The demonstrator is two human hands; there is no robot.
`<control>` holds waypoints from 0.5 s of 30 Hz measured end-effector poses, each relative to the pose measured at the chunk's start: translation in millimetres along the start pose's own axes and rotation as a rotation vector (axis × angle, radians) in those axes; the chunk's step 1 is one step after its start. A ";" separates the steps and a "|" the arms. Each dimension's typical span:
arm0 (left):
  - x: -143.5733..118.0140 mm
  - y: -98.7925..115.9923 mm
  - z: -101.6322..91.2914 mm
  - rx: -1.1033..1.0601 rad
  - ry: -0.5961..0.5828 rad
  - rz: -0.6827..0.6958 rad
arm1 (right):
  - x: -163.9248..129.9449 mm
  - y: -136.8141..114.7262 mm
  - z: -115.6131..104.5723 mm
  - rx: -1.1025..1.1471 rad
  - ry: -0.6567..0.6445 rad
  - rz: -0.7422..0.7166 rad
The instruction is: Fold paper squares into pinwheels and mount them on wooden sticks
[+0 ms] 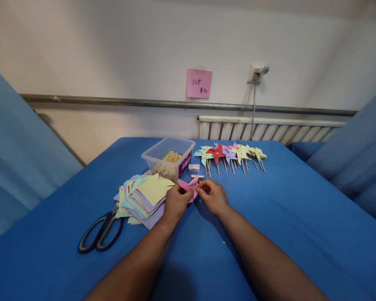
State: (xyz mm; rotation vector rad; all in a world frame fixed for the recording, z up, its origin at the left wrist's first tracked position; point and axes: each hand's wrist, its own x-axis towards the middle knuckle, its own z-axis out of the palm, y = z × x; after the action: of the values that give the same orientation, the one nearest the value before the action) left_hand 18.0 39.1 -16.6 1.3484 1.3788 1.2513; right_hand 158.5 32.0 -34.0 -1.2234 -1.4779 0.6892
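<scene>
Between my hands, above the blue cloth, is a pink paper pinwheel with its points folded in. My left hand grips it from the left, thumb on its front near the middle. From the right, the thumb and forefinger of my right hand pinch at its middle; whether a small pin is between them is hidden. Just behind the paper lie a small white box and a second small box, partly covered by the pinwheel.
Left of my hands is a pile of coloured paper squares, with black-handled scissors beside it. A clear plastic box of wooden sticks stands behind. Several finished pinwheels on sticks lie at the back right of the blue-covered table.
</scene>
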 end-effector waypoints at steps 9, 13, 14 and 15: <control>3.7 -8.0 -0.1 0.026 -0.009 0.008 | 0.0 0.0 0.9 0.003 0.013 -0.007; 3.2 -7.9 0.2 0.036 -0.005 0.007 | 0.4 -1.4 0.8 0.004 0.022 -0.019; 3.0 -7.7 0.3 0.038 -0.006 0.008 | 0.3 -1.8 0.7 0.002 0.025 -0.020; 2.8 -7.4 0.4 0.041 -0.007 0.010 | 0.2 -2.1 0.5 0.000 0.025 -0.019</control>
State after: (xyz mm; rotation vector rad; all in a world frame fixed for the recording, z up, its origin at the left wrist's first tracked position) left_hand 16.8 42.4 -23.7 1.3881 1.4011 1.2300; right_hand 157.3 31.6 -32.2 -1.2127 -1.4670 0.6584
